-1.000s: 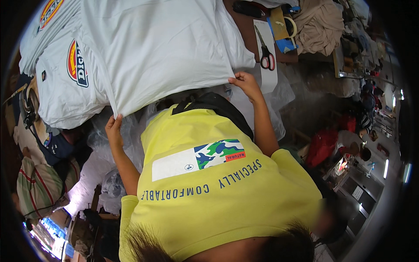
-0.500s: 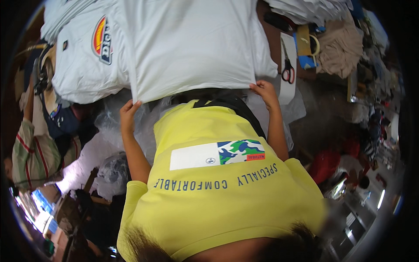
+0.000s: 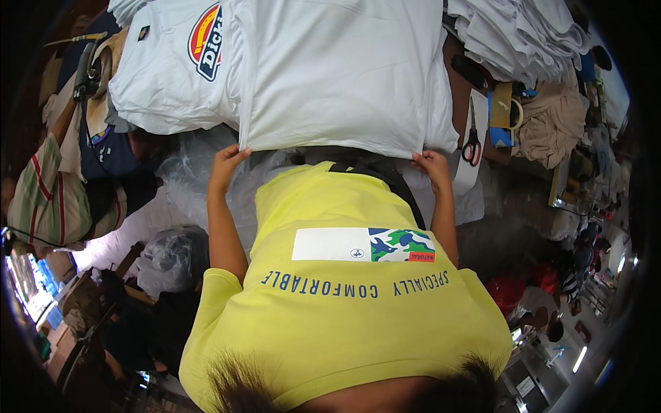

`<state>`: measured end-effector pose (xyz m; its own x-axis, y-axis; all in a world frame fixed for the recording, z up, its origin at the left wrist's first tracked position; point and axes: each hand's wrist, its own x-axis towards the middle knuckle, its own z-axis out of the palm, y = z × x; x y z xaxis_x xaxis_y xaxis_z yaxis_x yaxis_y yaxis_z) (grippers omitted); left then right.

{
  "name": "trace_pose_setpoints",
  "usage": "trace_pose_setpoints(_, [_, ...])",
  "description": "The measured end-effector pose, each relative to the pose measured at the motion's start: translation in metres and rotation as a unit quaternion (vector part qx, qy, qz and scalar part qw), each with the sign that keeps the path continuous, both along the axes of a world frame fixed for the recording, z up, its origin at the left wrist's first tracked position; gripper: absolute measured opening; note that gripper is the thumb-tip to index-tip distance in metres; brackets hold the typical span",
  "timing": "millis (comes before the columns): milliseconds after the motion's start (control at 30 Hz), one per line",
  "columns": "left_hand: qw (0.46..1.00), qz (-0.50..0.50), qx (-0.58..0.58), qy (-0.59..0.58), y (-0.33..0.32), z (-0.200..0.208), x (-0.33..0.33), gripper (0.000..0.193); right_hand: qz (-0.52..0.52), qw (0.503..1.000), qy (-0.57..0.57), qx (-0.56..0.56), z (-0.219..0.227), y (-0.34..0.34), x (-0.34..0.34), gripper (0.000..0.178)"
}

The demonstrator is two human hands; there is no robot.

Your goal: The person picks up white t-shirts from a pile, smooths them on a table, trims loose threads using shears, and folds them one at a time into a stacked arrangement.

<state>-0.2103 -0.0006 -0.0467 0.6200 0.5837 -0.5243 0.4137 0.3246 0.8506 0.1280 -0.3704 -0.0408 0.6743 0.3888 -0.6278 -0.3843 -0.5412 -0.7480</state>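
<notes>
A white T-shirt [image 3: 344, 76] lies spread over the table, its near edge hanging at the front. My left hand [image 3: 228, 164] pinches the left corner of that edge between thumb and fingers. At the opposite corner, my right hand [image 3: 434, 167] grips the cloth the same way. The edge sags slightly between the two hands. To the left is a stack of folded white T-shirts [image 3: 165, 89], the top one with a colourful printed emblem.
Scissors [image 3: 471, 146] with red-and-black handles lie on a white strip right of the shirt. Beyond are a tape roll [image 3: 516, 113], beige cloth [image 3: 551, 124] and a white garment pile [image 3: 520, 38]. At left, a person in a striped shirt [image 3: 51, 196] is beside clear plastic [image 3: 172, 258].
The whole view has shifted, so the table and shirts appear farther right. Both hands still hold the shirt's corners, and its near edge looks a little lower and straighter.
</notes>
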Motion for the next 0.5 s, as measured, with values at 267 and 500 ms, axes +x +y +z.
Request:
trace_pose_setpoints(267, [1.000,-0.007,-0.014,0.013,0.006,-0.008,0.000,0.016,-0.008,1.000,0.011,-0.004,-0.001,0.000,-0.002,0.017])
trace_pose_setpoints(500, [0.999,-0.041,-0.015,0.008,0.013,-0.012,0.003,0.027,-0.006,0.999,0.034,-0.013,-0.002,-0.002,0.000,0.022])
